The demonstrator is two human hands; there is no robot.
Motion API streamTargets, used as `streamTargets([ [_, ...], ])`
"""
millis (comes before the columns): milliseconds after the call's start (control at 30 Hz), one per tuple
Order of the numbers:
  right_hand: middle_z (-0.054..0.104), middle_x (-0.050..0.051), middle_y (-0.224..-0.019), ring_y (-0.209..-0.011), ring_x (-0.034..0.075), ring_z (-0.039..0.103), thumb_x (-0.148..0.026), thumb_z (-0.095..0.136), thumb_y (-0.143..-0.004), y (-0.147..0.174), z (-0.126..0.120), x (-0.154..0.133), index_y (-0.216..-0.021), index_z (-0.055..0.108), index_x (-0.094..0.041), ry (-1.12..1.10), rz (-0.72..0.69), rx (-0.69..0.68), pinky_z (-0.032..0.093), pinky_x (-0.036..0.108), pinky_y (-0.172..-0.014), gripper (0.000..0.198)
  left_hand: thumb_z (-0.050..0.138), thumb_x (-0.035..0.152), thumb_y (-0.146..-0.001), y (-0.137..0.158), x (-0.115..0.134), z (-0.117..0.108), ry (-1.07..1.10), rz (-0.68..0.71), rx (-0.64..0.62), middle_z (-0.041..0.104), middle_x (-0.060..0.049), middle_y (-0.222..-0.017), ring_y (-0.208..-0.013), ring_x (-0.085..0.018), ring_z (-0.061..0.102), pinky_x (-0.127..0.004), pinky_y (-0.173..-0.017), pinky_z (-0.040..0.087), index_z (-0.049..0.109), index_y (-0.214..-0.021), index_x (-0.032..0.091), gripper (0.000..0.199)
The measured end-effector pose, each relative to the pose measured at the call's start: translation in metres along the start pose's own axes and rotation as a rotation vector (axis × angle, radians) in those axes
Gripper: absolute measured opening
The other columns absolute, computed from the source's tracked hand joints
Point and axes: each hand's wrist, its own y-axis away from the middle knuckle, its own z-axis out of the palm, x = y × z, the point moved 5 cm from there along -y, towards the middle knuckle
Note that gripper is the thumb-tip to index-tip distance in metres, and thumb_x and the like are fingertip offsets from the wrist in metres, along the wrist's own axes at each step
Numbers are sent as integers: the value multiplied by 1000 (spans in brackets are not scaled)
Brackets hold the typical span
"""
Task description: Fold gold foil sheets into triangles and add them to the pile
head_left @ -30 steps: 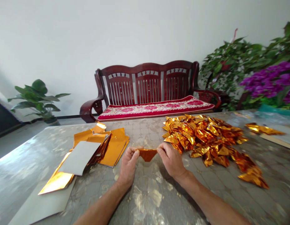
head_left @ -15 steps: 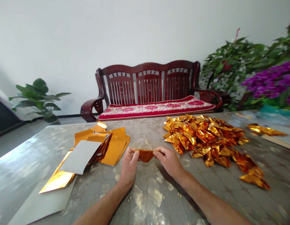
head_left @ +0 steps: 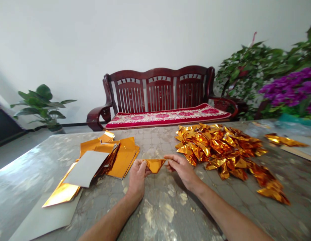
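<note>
A folded piece of gold foil paper [head_left: 155,165], shaped like a shallow boat with a straight top edge, is held up just above the table between my hands. My left hand [head_left: 137,174] pinches its left end, thumb in front and fingers behind. At the pointed right end is my right hand [head_left: 182,169], its thumb and index finger around the tip. Left of my hands lies a stack of flat gold foil sheets [head_left: 122,157], some with the grey-white back [head_left: 87,165] facing up. To the right spreads a heap of folded foil pieces [head_left: 218,144].
The patterned table [head_left: 160,214] carries a larger pale sheet [head_left: 48,214] at front left. Another folded foil piece [head_left: 286,140] lies on the far right beside clear plastic. Behind stand a wooden bench [head_left: 160,90] and potted plants.
The foil paper has tilted so its front face now catches bright light. My right hand's index finger has lifted and straightened above the tip; the left hand shifted slightly left.
</note>
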Motion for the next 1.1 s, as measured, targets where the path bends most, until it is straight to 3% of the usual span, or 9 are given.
streamTargets([
  [100,70,1,-79,-66,13,58,-34,67,-75,0,3,-1,-106,72,-19,3,-27,-32,47,26,-64,34,67,42,-75,0,1,2,10,-16,-6,60,3,-70,-57,-8,52,-17,-50,38,51,-77,18,29],
  [233,70,-1,-79,-66,12,56,-27,70,-70,-1,2,-3,-106,75,-21,58,-68,-52,45,25,-65,36,68,43,-71,1,2,3,2,-63,12,61,2,-70,-61,-10,57,-20,-55,44,51,-77,18,31],
  [433,71,-1,-78,-66,12,56,-31,73,-69,-4,-2,-3,-93,78,-21,115,-92,-38,44,25,-64,27,68,46,-71,2,1,2,-40,-59,-1,60,2,-70,-61,-11,57,-21,-56,46,51,-76,18,33],
  [567,71,0,-74,-66,14,59,-33,74,-67,-6,-6,-3,-83,76,-19,146,-98,-9,46,26,-65,21,66,46,-75,1,1,1,-147,-12,-45,56,4,-62,-50,-7,47,-18,-49,38,53,-76,17,32],
  [767,75,4,-82,-75,18,66,-33,72,-67,-8,-11,-3,-86,75,-17,255,-137,36,50,31,-73,25,71,49,-73,-3,2,1,-163,-13,-114,47,10,-50,-40,-4,35,-16,-41,23,50,-78,19,37],
  [933,74,5,-81,-72,18,66,-32,66,-72,-8,-10,-5,-86,73,-17,389,-181,9,50,30,-69,21,77,48,-67,-2,2,4,-93,-26,-135,66,1,-61,-46,-8,55,-17,-45,41,51,-82,18,43],
  [1100,67,0,-71,-63,15,59,-26,64,-76,-3,-10,-11,-84,69,-19,563,-284,22,45,26,-59,11,81,44,-65,-2,2,5,-39,-49,-139,70,-1,-71,-65,-13,68,-21,-60,53,55,-88,17,44],
])
